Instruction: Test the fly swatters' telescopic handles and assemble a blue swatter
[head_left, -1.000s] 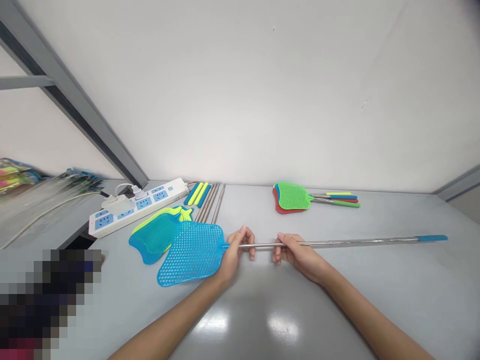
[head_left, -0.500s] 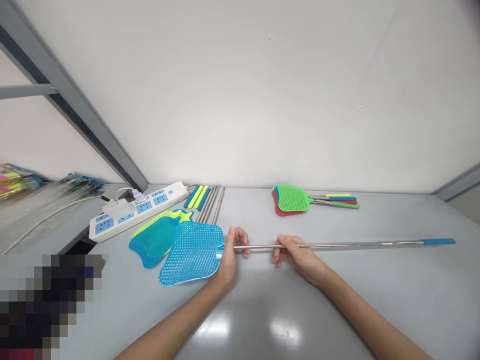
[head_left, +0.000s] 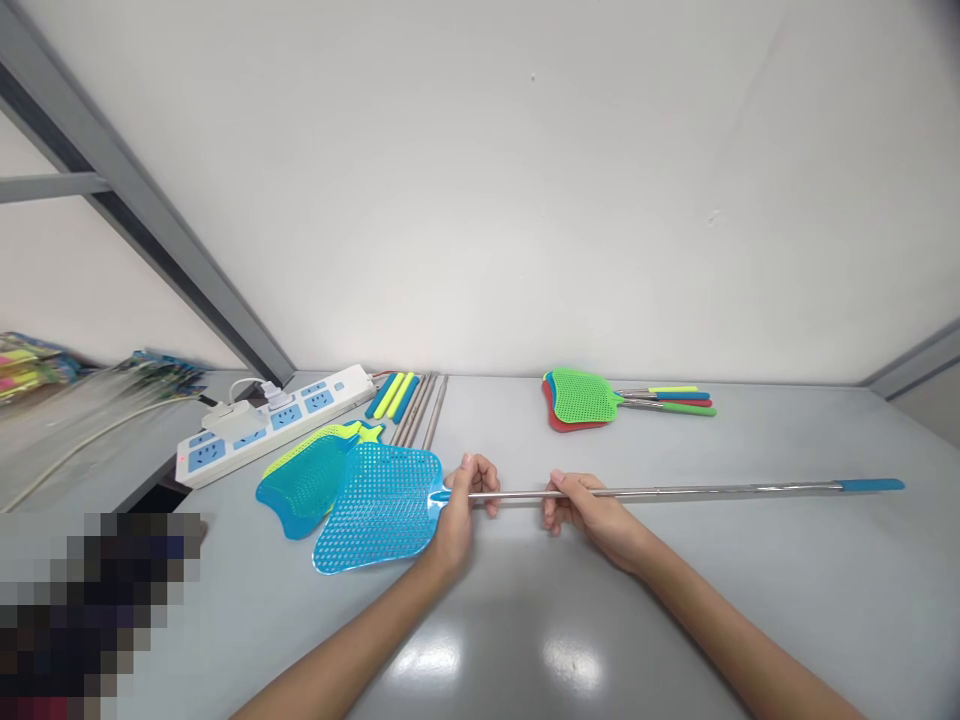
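A blue fly swatter (head_left: 382, 505) with a long, extended metal rod lies level across both hands, its blue grip pointing to the right. My left hand (head_left: 466, 505) is closed around the rod close to the swatter's head. Further along the rod, my right hand (head_left: 589, 505) pinches it between thumb and fingers. Partly beneath the held head rest loose swatter heads, a blue one (head_left: 304, 490) and a yellow one (head_left: 315, 440). Behind them lie several metal rods (head_left: 416, 412) and blue and yellow grips (head_left: 392, 397).
Stacked swatters (head_left: 585, 397) with green, red and blue heads lie at the back against the wall. A white power strip (head_left: 277, 425) with plugs in it runs along the left. Packaged items (head_left: 112, 380) sit at the far left, and a pixelated area covers the lower left corner.
The hands keep their grip on the swatter in almost the same place. The blue head shifts very slightly left, along with a small shift of the whole view.
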